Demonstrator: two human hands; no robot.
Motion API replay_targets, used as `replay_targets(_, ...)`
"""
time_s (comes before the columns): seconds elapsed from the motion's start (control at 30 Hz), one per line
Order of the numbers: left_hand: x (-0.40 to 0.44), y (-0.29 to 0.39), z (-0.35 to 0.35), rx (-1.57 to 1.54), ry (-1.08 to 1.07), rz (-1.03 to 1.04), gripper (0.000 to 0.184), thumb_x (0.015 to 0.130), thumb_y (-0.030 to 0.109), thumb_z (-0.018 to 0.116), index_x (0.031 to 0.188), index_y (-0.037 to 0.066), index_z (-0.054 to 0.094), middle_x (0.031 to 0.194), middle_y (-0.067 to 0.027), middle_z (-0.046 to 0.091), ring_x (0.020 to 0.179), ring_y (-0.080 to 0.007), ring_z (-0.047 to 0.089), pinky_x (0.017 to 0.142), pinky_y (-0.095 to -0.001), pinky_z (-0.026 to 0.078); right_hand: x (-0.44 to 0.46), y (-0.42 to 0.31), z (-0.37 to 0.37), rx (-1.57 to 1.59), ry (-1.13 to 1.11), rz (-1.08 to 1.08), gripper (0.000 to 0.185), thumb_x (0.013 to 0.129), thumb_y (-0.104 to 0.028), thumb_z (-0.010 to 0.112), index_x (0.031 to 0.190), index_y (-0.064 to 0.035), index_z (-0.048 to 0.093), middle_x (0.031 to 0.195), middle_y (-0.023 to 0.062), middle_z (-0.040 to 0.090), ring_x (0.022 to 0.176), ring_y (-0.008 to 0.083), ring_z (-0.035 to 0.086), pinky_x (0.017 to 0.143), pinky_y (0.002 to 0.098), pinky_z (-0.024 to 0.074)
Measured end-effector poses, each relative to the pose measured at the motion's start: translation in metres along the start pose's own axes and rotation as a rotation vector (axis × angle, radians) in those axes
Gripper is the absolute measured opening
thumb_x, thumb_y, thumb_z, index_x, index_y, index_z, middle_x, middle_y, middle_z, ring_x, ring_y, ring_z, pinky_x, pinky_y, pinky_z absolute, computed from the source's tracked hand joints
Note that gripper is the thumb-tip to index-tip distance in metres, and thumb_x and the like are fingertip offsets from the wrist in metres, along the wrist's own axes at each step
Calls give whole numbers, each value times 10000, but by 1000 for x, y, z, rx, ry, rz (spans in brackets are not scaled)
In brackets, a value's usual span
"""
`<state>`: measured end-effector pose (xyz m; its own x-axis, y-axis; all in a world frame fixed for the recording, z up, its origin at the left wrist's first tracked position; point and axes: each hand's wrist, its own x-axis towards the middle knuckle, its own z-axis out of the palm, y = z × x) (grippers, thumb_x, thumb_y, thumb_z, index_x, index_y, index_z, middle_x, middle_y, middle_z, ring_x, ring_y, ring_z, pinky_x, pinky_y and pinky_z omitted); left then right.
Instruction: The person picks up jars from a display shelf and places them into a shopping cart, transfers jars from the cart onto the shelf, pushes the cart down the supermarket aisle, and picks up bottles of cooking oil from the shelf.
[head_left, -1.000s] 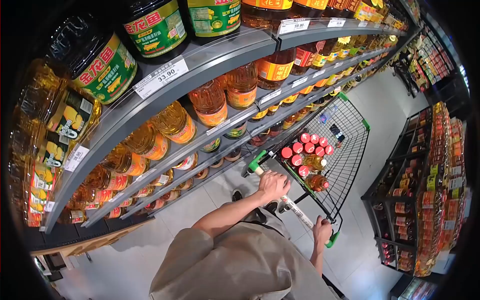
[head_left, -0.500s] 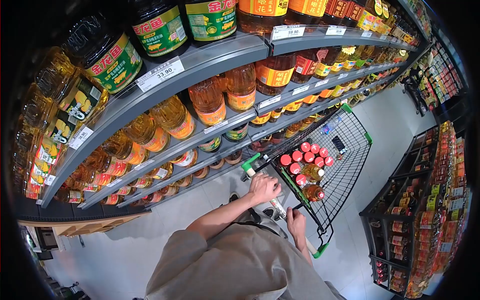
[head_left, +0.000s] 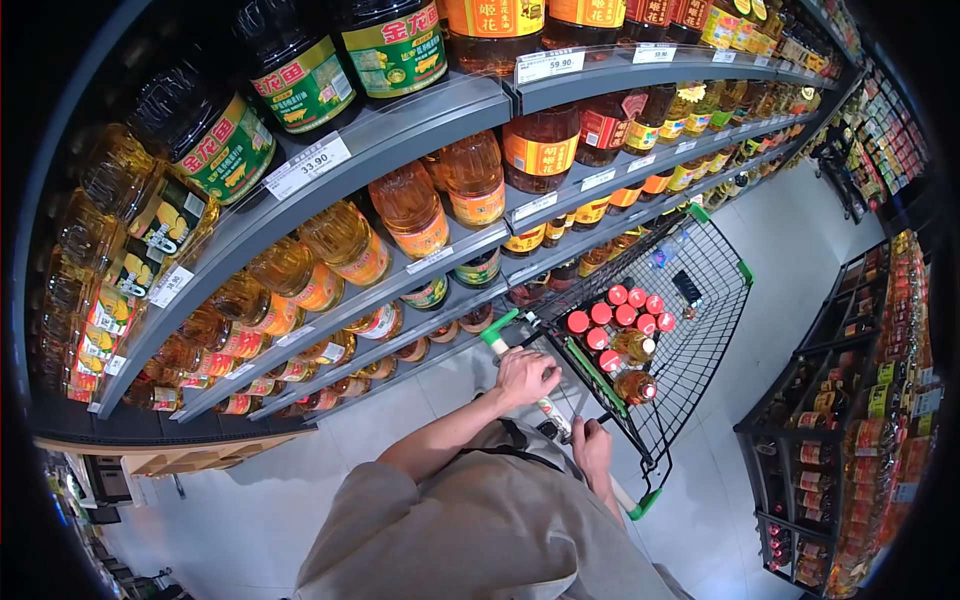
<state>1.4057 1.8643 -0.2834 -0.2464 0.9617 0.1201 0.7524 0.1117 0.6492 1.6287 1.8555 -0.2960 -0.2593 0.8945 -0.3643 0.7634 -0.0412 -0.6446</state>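
Note:
My left hand (head_left: 527, 377) is wrapped round the pale handle bar (head_left: 548, 408) of a wire shopping cart (head_left: 700, 352), near the bar's green left end. Lower on the same bar, my right hand (head_left: 592, 449) is closed at its right part; its fingertips are partly hidden. In the cart stand several red-capped containers (head_left: 625, 315) grouped together, with two bottles of golden oil (head_left: 636, 387) beside them on the handle side. A dark flat object (head_left: 686, 287) is farther forward in the cart.
Long curved shelves (head_left: 430, 100) packed with oil bottles run along the left and ahead, close to the cart's left side. A black rack (head_left: 800, 440) of bottles stands at the right. Grey floor tiles (head_left: 765, 225) show between them.
Compared with a second ago, my right hand has moved left along the bar, closer to my left hand. The view has shifted slightly against the shelves.

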Motion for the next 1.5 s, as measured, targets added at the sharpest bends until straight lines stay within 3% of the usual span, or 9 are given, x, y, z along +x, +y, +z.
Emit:
replay_targets(0.13,27,-10,-29,-376,449,-7,146,801,139,720,897,48,659,800,-94,669,766,-270,653,791,-402,489,-1,-1,0,1,8,-6,521,960,-406,560,714,52,586,693,258,623,659,434,613,643,476,472)
replay_targets(0.33,101,-47,-174,-36,978,-187,725,782,175,814,1316,-57,383,1313,-221,383,1205,-331,453,1055,-447,376,-4,-7,-7,-17,-11,31,494,963,-396,540,733,36,605,774,279,639,751,468,626,703,524,478)
replay_targets(0.43,125,-63,-206,43,1037,-194,832,753,251,853,1328,-77,348,1320,-249,358,1240,-358,415,1087,-464,332,-4,-9,-8,-17,-4,27,483,961,-389,543,737,33,612,767,281,640,749,466,630,702,523,481)
replay_targets(0.53,144,-89,-216,37,955,-404,814,721,261,886,1295,-63,408,1296,-241,470,1208,-327,494,1055,-446,392,-4,-7,-6,-7,27,21,497,950,-405,564,739,43,606,740,266,634,722,456,625,675,505,476)
replay_targets(0.7,156,-157,-218,-302,856,-214,693,676,204,923,1205,-20,536,1135,-133,676,1002,-231,655,921,-362,519,-7,-15,-14,-1,-8,62,463,944,-396,570,775,29,641,844,269,673,794,457,653,733,515,508)
replay_targets(0.77,152,-137,-230,-417,694,-247,656,676,191,921,1171,-41,558,1114,-137,675,981,-211,653,905,-362,522,-7,-11,-12,-18,2,59,465,942,-400,574,780,32,639,844,265,673,791,458,652,738,515,511)
replay_targets(0.9,139,-125,-214,-350,890,-179,787,697,180,907,1265,-93,436,1149,-159,612,1032,-233,614,947,-369,493,-7,-1,-2,27,70,6,491,929,-413,584,775,50,629,762,277,648,733,455,639,687,511,497)
replay_targets(1.3,61,4,-249,-251,594,-6,972,674,142,908,1402,6,279,1312,-154,467,1203,-231,537,1025,-375,469,-7,-2,-1,-28,117,-26,433,916,-382,601,774,26,631,809,241,658,715,453,641,678,513,517)
replay_targets(1.5,43,52,-275,-1005,257,-93,812,716,105,840,1378,-12,384,1265,-132,571,1158,-232,589,1017,-394,487,3,-84,-43,332,110,-506,513,920,-463,636,1129,5,621,1160,196,635,1057,329,640,882,424,510)
